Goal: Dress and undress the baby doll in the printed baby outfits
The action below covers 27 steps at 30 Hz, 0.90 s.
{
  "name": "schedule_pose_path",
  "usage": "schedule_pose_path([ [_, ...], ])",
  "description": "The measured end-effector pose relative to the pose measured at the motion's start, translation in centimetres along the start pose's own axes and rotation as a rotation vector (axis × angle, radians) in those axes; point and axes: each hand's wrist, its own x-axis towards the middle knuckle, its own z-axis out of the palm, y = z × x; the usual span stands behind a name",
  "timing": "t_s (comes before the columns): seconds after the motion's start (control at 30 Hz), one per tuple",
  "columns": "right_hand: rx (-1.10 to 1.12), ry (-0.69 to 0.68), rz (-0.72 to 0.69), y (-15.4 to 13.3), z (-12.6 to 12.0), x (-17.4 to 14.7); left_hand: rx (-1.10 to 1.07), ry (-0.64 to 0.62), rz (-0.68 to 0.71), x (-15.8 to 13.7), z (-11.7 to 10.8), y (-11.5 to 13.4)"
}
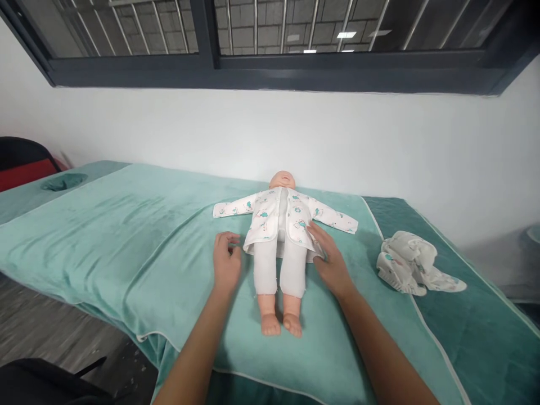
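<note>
A baby doll (292, 275) lies on its back on the green sheet, head toward the wall and bare feet toward me. It wears a white printed jacket (265, 216) with long sleeves spread out to both sides; the front edges are apart over a white body. My right hand (331, 259) touches the jacket's lower right edge, fingers stretched out. Beside the doll's left side in the picture, my left hand (226, 259) hovers close to the jacket hem with its fingers loosely bent and apart, nothing visible in them.
A crumpled white printed garment (409, 261) lies to the right on the bed. The green sheet (126, 236) covers the padded bed, which has a face hole (64, 181) at far left. A white wall and barred window stand behind. Dark chairs are at the left.
</note>
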Motion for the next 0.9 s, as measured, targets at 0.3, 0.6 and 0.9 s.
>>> schedule_pose_path([
  [0.3,-0.045,0.074,-0.131,-0.2,0.4,0.0,-0.054,-0.030,-0.187,0.3,0.3,-0.2],
  [0.6,0.166,0.076,-0.084,-2.2,-0.3,-0.1,-0.079,-0.043,-0.180,0.3,0.3,-0.4],
  [0.9,0.484,0.424,0.622,2.3,1.1,2.4,-0.973,-0.249,-0.583,3.9,1.3,-0.1],
])
